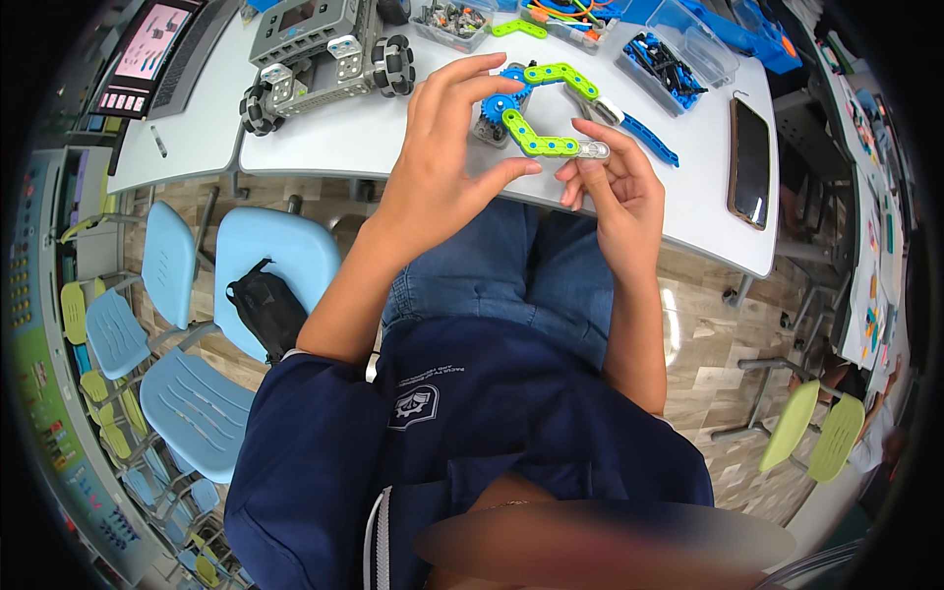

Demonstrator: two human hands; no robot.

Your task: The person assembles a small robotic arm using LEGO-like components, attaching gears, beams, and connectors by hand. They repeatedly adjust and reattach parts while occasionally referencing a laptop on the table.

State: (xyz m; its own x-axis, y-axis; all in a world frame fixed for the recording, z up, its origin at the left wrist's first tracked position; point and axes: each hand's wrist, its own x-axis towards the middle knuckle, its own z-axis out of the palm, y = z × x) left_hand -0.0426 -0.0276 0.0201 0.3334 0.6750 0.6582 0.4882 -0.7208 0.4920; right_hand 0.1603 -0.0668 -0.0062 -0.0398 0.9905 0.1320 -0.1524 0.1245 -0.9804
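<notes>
A claw built from plastic construction pieces (541,146) has two bright green bent arms, blue gears (500,108) and a dark grey base. It is just over the near edge of the white table. My left hand (442,157) curves round its geared end, fingertips at the gears and thumb by the lower green arm. The thumb and fingers of my right hand (618,187) pinch a small clear-grey end piece (593,149) at the tip of that arm. Beyond the claw lies a tool with grey and blue parts (644,136), partly hidden.
A grey wheeled robot (320,64) stands at the left on the white table (383,128). Bins of blue and black parts (664,69) and grey parts (452,22) sit at the back. A phone (749,162) lies at the right, a laptop (187,59) far left. Blue chairs (270,246) stand behind.
</notes>
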